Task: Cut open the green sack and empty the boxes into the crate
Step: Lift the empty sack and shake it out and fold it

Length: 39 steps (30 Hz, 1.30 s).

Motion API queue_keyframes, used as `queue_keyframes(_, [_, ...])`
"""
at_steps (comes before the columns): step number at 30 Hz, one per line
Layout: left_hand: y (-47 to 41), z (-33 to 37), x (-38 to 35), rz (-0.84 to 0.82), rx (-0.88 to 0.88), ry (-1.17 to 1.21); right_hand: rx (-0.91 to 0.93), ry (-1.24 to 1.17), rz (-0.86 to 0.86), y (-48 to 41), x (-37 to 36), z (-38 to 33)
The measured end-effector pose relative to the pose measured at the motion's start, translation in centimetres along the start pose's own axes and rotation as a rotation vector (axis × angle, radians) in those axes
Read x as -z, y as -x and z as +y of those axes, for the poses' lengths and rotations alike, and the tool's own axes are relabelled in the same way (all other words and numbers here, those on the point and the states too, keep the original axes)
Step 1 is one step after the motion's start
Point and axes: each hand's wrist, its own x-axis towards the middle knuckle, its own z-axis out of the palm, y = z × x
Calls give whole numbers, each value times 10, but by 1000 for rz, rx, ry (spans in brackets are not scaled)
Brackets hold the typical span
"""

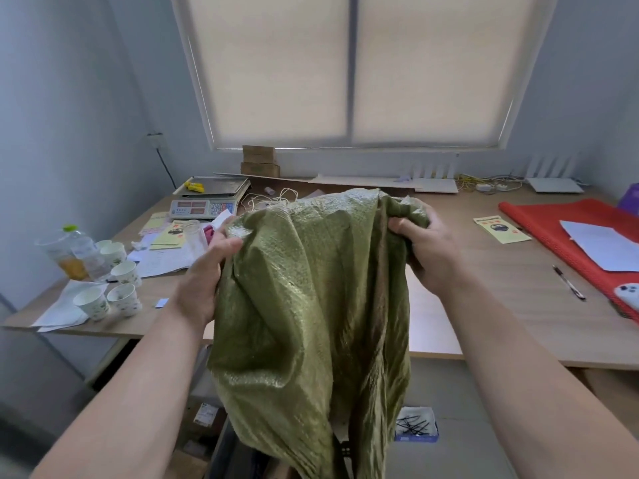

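Green sack (311, 305): woven, crinkled, hanging limp in front of the desk (501, 271), upper end bunched. Left hand (204, 274) and right hand (428, 247) each have a grip clenched on that upper edge. Sack's lower end is cut off by the frame; its contents and any crate below can't be made out.

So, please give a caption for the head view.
Both hands, left and right, hold up a woven green plastic sack.

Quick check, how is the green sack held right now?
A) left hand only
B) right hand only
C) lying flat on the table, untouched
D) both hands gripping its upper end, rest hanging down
D: the left hand and right hand each bunch the upper end of the green sack, which hangs below the table edge.
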Motion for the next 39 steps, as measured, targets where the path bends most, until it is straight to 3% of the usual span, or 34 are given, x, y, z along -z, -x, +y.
queue_keyframes(3, [-1, -1, 1, -12, -26, -104, -90, -51, 11, -1, 1, -2])
queue_keyframes(8, [-10, 0, -3, 217, -108, -240, -245, 21, 72, 1, -1, -5])
queue_keyframes(15, [-24, 2, -4, 437, -43, -109, 38, 26, -156, 7, 7, -3])
queue_keyframes(19, [-32, 3, -1, 500, 8, -127, 234, 443, -293, 17, 2, -4])
queue_keyframes(21, [-35, 5, 2, 475, 60, -113, 338, 667, -232, 18, 1, -5])
queue_keyframes(23, [-36, 6, 2, 441, 83, -97, 357, 735, -134, 17, 1, -7])
queue_keyframes(29, [-20, 9, 4, 422, -67, -217, 56, 324, 26, 11, 2, 1])
queue_keyframes(34, [-3, 7, 3, 45, -108, -200, -122, 193, 167, 8, -2, -2])
queue_keyframes(36, [-1, 6, 2, -2, -77, -348, -180, 159, 192, 5, 0, -7])
queue_keyframes(39, [-4, 3, 3, 74, -150, -672, -305, 118, 177, 4, 3, -13])
